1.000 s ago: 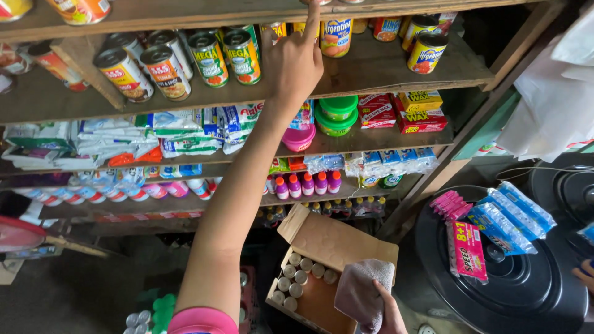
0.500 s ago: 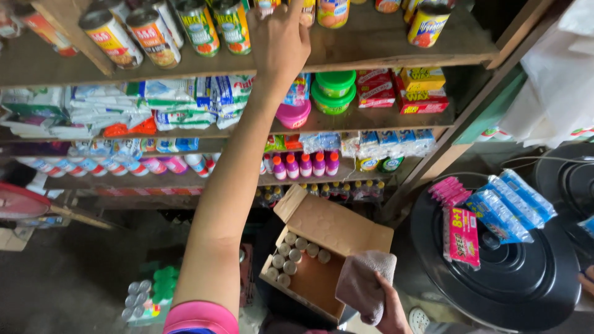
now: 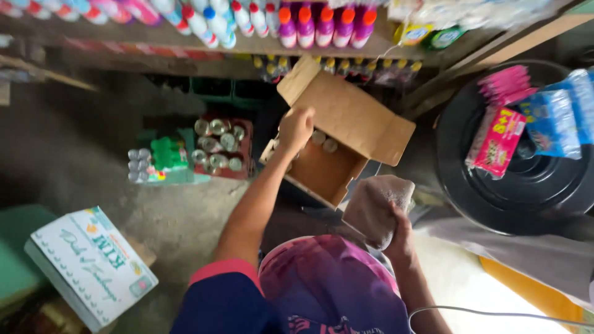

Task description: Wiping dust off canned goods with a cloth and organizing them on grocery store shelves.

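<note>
Cardboard box now takes the left hand, down from the shelf, fingers curled inside; right hand at five o'clock still grips a cloth.

We are looking down into a small, crowded grocery shop. A wooden shelf is carrying a row of small bottles with coloured caps, many alike, as stock for sale. Below it, shrink-wrapped packs of cans are sitting on the concrete floor. An open cardboard box is holding more cans, and sachet packs are lying on a black drum lid.
</note>
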